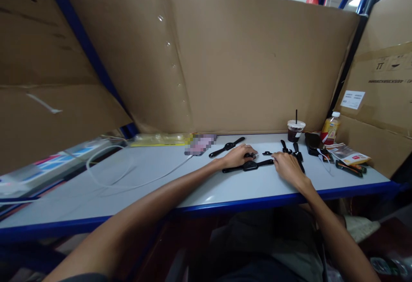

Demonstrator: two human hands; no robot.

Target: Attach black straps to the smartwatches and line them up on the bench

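Held dark part (249, 155) in left hand (238, 155) — couldn't tell with right hand (287, 167). Left black piece (267, 153) loose, seemingly unfinished.

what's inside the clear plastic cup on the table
The clear plastic cup holds dark liquid, and a thin black straw rises from its pale lid. The straw's lower end and anything sunk cannot be seen.

Bare hands: two, left hand (240, 155) and right hand (287, 167). Black wristwatches stretched out lengthwise: two, rear watch (229, 146) and front watch (250, 165). More black straps (298, 155) beside right hand: overlapping, number unclear. Lidded plastic cup (294, 133): one. Black straw (296, 116): one. White-capped drink bottle (331, 129): one. White cables: two, long cable (167, 173), short cable (321, 156).
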